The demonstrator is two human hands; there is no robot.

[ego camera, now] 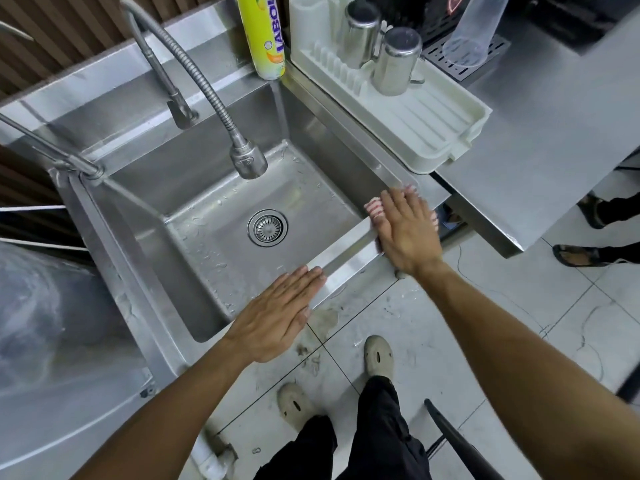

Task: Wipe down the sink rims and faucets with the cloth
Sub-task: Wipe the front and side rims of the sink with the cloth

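A steel sink with a wet basin and a round drain fills the middle; its front rim (349, 259) runs between my hands. My right hand (405, 233) lies flat on a pink-and-white striped cloth (374, 206), pressing it on the rim's front right corner; only the cloth's edges show. My left hand (277, 317) rests flat, fingers together, on the front rim further left, holding nothing. A flexible hose faucet (207, 95) arches over the basin. A second thin faucet (52, 148) stands on the left rim.
A yellow bottle (265, 36) stands at the sink's back right corner. A white drying rack (398, 109) with two steel cups sits on the right counter. Another person's sandalled feet (588, 233) are at the right. My own feet (379, 355) stand on dirty floor tiles.
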